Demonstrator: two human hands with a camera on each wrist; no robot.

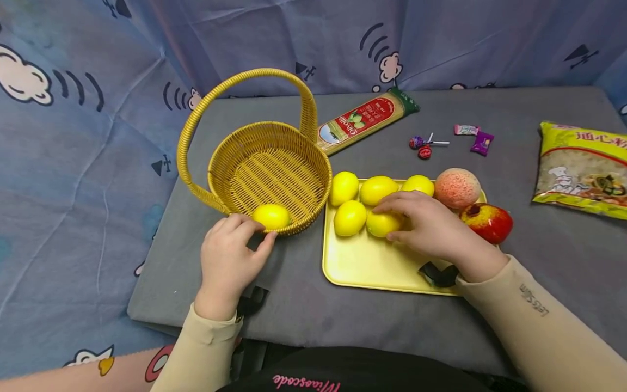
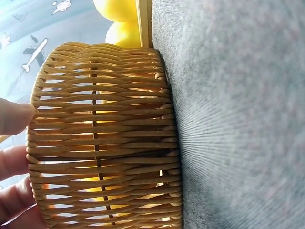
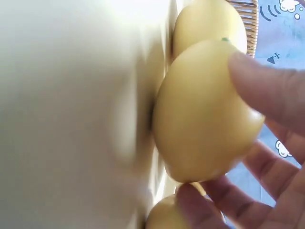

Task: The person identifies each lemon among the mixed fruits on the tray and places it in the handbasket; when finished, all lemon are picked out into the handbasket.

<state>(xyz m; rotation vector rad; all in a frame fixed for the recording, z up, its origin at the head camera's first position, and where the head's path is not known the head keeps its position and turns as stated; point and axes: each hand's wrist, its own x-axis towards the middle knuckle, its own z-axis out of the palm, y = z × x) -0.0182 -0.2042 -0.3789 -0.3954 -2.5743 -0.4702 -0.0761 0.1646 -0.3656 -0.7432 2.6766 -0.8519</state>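
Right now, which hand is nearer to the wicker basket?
The left hand, at the near rim of the basket; the right hand is farther right, gripping a lemon.

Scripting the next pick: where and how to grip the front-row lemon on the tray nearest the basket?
Likely pinch that lemon round its bulging middle, coming from above with the thumb on the person's side. Its rounded body is widest there; bare tray leaves that side free, while the rear lemon and the lemon at the right hand crowd its far and right sides.
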